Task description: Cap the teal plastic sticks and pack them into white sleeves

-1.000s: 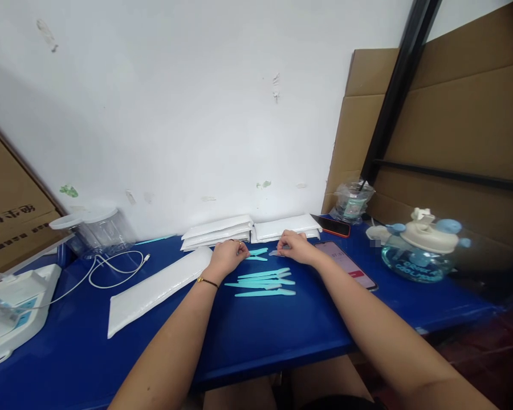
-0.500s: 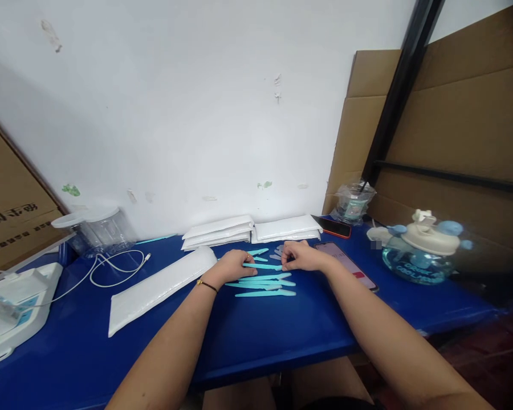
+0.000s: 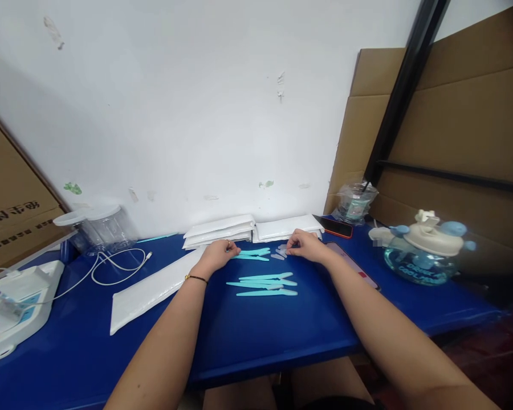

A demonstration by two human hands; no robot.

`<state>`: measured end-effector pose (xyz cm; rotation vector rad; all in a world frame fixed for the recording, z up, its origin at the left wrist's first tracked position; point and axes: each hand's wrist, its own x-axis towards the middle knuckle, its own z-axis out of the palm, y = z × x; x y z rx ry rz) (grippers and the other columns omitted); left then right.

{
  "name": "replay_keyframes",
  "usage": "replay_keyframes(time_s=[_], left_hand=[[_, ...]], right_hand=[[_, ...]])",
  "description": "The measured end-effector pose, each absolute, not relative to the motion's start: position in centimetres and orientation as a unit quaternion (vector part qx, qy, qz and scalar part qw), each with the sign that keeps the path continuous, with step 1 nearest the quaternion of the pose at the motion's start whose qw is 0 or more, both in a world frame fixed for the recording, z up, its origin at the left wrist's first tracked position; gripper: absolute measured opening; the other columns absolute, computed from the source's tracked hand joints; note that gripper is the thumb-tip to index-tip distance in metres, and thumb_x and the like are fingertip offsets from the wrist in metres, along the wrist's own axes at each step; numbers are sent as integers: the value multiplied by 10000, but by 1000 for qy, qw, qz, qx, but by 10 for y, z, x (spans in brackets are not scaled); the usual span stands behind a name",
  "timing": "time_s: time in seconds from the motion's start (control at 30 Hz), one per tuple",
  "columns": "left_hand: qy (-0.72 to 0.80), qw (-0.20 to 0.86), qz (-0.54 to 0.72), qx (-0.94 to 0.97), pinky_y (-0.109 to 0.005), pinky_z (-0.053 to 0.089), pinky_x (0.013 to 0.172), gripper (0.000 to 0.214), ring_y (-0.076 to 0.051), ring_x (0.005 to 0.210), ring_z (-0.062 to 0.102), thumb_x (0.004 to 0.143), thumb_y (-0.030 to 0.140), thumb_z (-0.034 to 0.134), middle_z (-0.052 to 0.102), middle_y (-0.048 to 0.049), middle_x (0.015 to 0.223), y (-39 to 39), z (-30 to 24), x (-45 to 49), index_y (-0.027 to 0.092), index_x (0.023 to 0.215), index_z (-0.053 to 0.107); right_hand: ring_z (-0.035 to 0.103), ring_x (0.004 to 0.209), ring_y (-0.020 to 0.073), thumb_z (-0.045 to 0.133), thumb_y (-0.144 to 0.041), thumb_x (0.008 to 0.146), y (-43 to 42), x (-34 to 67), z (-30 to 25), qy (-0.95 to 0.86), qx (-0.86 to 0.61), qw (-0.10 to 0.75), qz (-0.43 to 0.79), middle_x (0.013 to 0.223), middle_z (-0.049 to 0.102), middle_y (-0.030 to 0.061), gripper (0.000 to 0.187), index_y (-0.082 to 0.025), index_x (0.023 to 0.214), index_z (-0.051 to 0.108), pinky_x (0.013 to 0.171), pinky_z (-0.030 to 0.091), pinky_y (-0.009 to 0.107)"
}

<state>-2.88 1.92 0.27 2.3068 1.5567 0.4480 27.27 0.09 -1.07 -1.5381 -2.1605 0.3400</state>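
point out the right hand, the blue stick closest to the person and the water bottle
Right hand [image 3: 306, 246]: head view, on the back of the hand
Closest blue stick [image 3: 265, 294]: head view, midway along its length
Water bottle [image 3: 423, 262]: head view, on its see-through body

Holds the bare left arm [image 3: 165, 341] and bare right arm [image 3: 376, 307] outstretched, converging forward. Turns the bare left hand [image 3: 220, 255] and bare right hand [image 3: 304, 246] inward, apart, fingers bent; too small to tell how tightly closed.
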Motion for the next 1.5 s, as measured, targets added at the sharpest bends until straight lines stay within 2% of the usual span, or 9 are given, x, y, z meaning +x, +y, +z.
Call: replay_keyframes(time_s=[0.2,0.33,0.5,0.77,0.87,0.97,1.1,1.23,1.5], left_hand=[[546,87,186,812,-262,387,683,342,-200,851,555,697,463,572,643,-33,905,10,9,-26,231,934,653],[466,164,161,855,-242,401,671,379,-171,794,568,738,514,516,645,-34,884,-5,14,-8,212,903,676],[424,140,88,890,-235,367,610,309,-155,679,567,761,471,519,667,-15,760,-10,9,7,223,798,700],[534,22,144,833,-292,375,781,255,-218,899,560,751,407,550,669,-32,887,6,11,-12,264,915,684],[511,65,156,843,-279,389,768,323,-217,919,548,695,435,604,646,-36,918,0,13,-11,249,951,667],[440,180,106,873,-234,402,653,358,-169,792,568,648,501,625,636,-25,873,-8,13,-5,217,857,679],[414,261,32,871,-206,362,529,317,-126,647,553,618,475,650,644,-1,736,-12,7,2,203,781,679],[451,243,37,858,-206,333,501,259,-122,610,537,675,435,596,647,-3,694,-9,6,3,201,743,681],[532,87,123,833,-248,375,639,192,-163,718,574,723,384,571,657,-17,774,7,13,-16,210,742,648]], right_hand=[[510,783,171,682,-482,642,-18,267,2,-836,-470,157,235,852,560,13,298,-226,795,691,726,349,284],[502,766,161,681,-463,657,-25,254,1,-863,-434,112,233,824,527,9,262,-217,744,689,788,333,313],[506,780,157,644,-421,720,-21,250,-5,-856,-445,159,207,843,540,14,219,-203,740,662,846,298,349],[527,783,163,655,-351,693,-2,267,-12,-774,-571,255,98,866,559,22,165,-191,734,653,805,317,333],[534,750,157,636,-383,694,-9,269,-5,-784,-550,240,158,845,590,30,209,-188,763,668,714,359,283],[540,688,152,683,-439,628,-24,264,7,-827,-470,138,277,758,613,16,272,-196,749,690,622,371,255],[533,653,146,729,-406,570,-38,252,16,-844,-445,67,292,708,604,6,233,-202,671,681,608,365,257],[526,646,141,658,-365,666,-37,251,15,-844,-456,81,269,738,606,11,172,-194,684,657,619,367,261],[530,738,161,616,-383,710,-8,269,-2,-800,-549,205,128,828,584,31,196,-187,703,627,677,356,267]])
